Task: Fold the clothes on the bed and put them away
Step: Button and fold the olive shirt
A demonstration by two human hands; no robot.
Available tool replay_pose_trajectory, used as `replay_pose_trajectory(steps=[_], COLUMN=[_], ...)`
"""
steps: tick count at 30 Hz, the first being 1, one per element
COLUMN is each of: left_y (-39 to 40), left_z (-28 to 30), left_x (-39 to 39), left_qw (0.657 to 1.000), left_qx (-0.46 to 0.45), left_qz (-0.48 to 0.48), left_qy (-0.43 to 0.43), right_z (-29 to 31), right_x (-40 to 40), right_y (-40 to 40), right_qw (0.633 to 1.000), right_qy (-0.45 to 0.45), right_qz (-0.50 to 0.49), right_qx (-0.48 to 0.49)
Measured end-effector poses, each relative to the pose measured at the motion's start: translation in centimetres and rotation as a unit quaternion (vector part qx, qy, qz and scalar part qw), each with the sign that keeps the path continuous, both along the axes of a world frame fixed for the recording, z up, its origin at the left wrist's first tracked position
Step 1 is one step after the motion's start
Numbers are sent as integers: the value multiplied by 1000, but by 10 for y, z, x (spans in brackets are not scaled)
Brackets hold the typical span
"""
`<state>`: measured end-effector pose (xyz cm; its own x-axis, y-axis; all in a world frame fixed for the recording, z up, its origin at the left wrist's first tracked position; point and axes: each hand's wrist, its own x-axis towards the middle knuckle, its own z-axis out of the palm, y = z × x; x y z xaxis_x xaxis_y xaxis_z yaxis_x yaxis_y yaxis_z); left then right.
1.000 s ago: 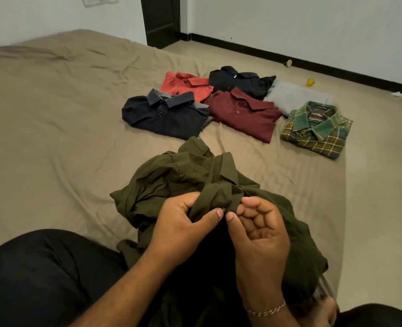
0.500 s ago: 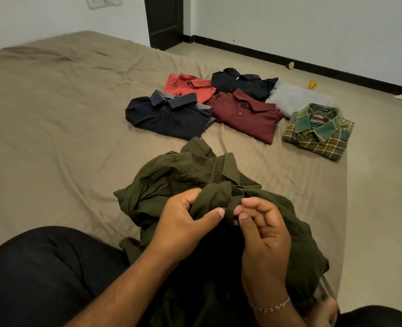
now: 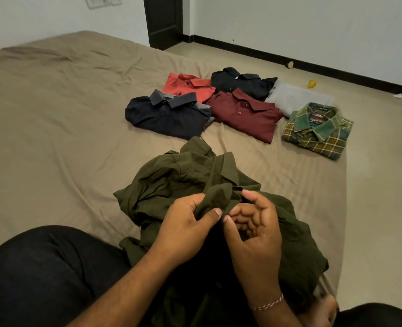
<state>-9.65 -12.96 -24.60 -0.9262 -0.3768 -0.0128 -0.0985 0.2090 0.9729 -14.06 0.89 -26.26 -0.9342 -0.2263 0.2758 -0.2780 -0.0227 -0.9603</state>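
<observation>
bedsheet [image 3: 53,128] runs tan and wrinkled across the left of our view, with our dark-trousered knee [image 3: 42,274] low in the corner. further in lie the folded ones: a navy polo [image 3: 167,116] nearest, an orange shirt [image 3: 188,87] behind it, a maroon polo [image 3: 245,114] beside them, a black shirt [image 3: 242,82] at the back, a grey garment [image 3: 299,97], and a green plaid shirt [image 3: 318,131] out at the bed's right edge. we judge they are laid out side by side, collars up, so each stays flat until they go away; none looks put away yet.

in front of us, bunched on the sheet and partly in our lap, sits the olive shirt [image 3: 178,175], the one still unfolded. we hold it close and raised, probably to work a small detail near the collar or placket, perhaps a button, though we cannot make one out.

our left hand [image 3: 186,230] is clamped on a fold of that olive cloth, thumb over the top, fingers curled beneath. our right hand [image 3: 254,232], a bracelet [image 3: 266,304] on its wrist, has its fingers curled, thumb and forefinger tips meeting at the fabric edge just beside the left thumb; it seems to be pinching the cloth, lightly. the two hands nearly touch.
</observation>
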Motion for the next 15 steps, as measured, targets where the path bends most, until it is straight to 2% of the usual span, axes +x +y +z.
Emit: replay_pose_trajectory(steps=[5, 8, 12, 15], left_y=[4, 6, 9, 11], left_z=[-6, -10, -7, -4], left_x=[2, 1, 3, 4], left_qw=[983, 971, 967, 977], left_qx=[-181, -235, -248, -206], left_qz=[27, 43, 50, 46], left_qy=[-18, -16, -19, -37], right_z=[-5, -9, -12, -15], right_x=[0, -1, -1, -1], right_y=[0, -1, -1, -2], right_qw=[995, 994, 990, 988], right_qy=[62, 65, 88, 101], right_qz=[-23, -29, -28, -26], right_qx=[70, 82, 106, 114])
